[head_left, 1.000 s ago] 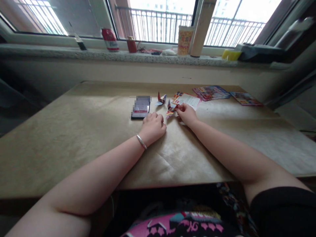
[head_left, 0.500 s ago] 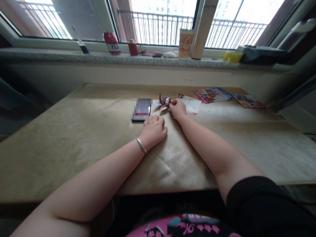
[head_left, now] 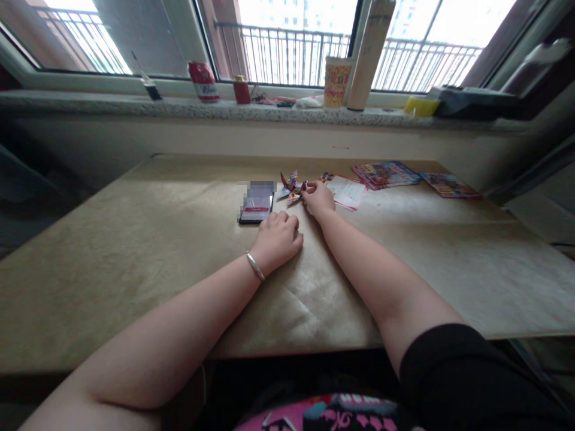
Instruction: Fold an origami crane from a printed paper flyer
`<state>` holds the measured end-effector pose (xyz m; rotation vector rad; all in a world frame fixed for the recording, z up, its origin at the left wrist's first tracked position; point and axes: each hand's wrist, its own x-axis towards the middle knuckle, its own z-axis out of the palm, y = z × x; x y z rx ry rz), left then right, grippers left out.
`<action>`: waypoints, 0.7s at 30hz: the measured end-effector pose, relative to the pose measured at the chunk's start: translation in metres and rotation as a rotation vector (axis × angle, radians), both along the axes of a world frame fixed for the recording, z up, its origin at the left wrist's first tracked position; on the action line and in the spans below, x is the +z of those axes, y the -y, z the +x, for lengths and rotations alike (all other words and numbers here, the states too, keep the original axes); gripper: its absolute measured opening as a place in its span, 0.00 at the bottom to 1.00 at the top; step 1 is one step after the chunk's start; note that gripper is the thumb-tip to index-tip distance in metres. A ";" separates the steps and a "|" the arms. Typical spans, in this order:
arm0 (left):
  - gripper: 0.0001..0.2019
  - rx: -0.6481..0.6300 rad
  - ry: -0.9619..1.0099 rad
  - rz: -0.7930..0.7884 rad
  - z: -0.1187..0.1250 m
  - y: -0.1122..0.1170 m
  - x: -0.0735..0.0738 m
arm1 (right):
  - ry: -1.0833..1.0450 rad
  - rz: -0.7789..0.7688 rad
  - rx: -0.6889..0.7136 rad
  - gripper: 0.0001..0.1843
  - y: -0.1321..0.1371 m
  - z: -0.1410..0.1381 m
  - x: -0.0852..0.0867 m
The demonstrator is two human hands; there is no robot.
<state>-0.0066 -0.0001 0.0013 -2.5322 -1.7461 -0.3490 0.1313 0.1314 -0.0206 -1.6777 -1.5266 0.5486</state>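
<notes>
Brown paper covers a wide table [head_left: 135,251] under a barred window, where a person sits with both forearms stretched forward. The right hand [head_left: 320,200] reaches farthest, its fingertips [head_left: 308,189] pinched on a small, colourful paper figure [head_left: 294,194] that rests on the table just right of a phone [head_left: 257,202]. A second figure [head_left: 287,181] seems to stand against the first; the two cannot be cleanly told apart. The left hand [head_left: 277,234], a bracelet [head_left: 255,266] on its wrist, lies loosely curled on the paper just below the phone and grasps nothing.

Beside the right hand lies a white leaflet [head_left: 348,191]; two more printed sheets, one [head_left: 385,173] near and one [head_left: 449,185] farther right, lie toward the table's far edge.

On the stone sill [head_left: 112,106] stand a red can [head_left: 203,81], a small red jar [head_left: 241,90], a patterned paper cup [head_left: 336,81] and, touching the cup, a tall pale tube [head_left: 371,54]. What any of them holds cannot be seen from this angle. A yellow block [head_left: 420,106] sits farther right on the sill.
</notes>
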 end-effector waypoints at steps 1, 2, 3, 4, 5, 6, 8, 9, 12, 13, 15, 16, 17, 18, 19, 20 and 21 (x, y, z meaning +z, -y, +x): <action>0.13 -0.001 -0.002 0.000 0.000 0.000 0.000 | -0.019 0.003 0.015 0.18 0.000 0.002 -0.002; 0.13 -0.001 -0.004 0.001 0.000 0.000 0.000 | -0.037 0.007 0.032 0.21 0.001 0.004 -0.003; 0.13 -0.001 -0.007 0.002 0.000 0.000 0.000 | -0.052 0.010 0.048 0.23 0.003 0.007 -0.004; 0.13 -0.003 -0.009 0.003 0.000 0.000 0.000 | -0.060 0.020 0.076 0.25 0.005 0.012 -0.003; 0.13 -0.007 -0.012 0.005 0.000 0.000 0.001 | -0.057 0.038 0.112 0.26 0.008 0.017 -0.002; 0.13 -0.009 -0.014 0.005 0.000 0.000 0.001 | -0.041 0.052 0.143 0.28 0.012 0.023 0.000; 0.13 -0.010 -0.018 0.005 0.000 0.000 0.001 | 0.028 0.081 0.141 0.29 0.021 0.039 0.007; 0.13 -0.009 -0.019 0.005 0.000 -0.001 0.001 | 0.100 0.122 0.145 0.28 0.027 0.048 0.011; 0.13 -0.014 -0.015 0.005 0.000 -0.001 0.000 | 0.409 0.216 0.168 0.22 0.048 0.079 0.020; 0.13 -0.019 -0.012 0.005 0.000 -0.001 0.000 | 0.500 0.205 0.170 0.20 0.056 0.089 0.021; 0.13 -0.026 -0.006 0.006 -0.001 -0.001 0.000 | 0.658 0.174 0.194 0.24 0.071 0.107 0.018; 0.13 -0.026 -0.003 0.005 -0.001 -0.001 -0.001 | 0.730 0.172 0.220 0.27 0.076 0.114 0.015; 0.13 -0.023 -0.001 0.003 -0.001 -0.001 -0.001 | 0.784 0.182 0.239 0.29 0.080 0.121 0.012; 0.13 -0.021 0.001 0.001 -0.001 -0.002 -0.001 | 0.819 0.191 0.250 0.30 0.083 0.126 0.008; 0.13 -0.020 0.002 -0.002 -0.001 -0.002 -0.001 | 0.839 0.190 0.253 0.31 0.083 0.130 0.005; 0.13 -0.019 0.001 -0.005 0.000 -0.002 -0.001 | 0.847 0.176 0.242 0.31 0.082 0.132 0.003; 0.13 -0.019 -0.002 -0.007 0.000 -0.002 -0.001 | 0.857 0.156 0.225 0.31 0.080 0.134 0.001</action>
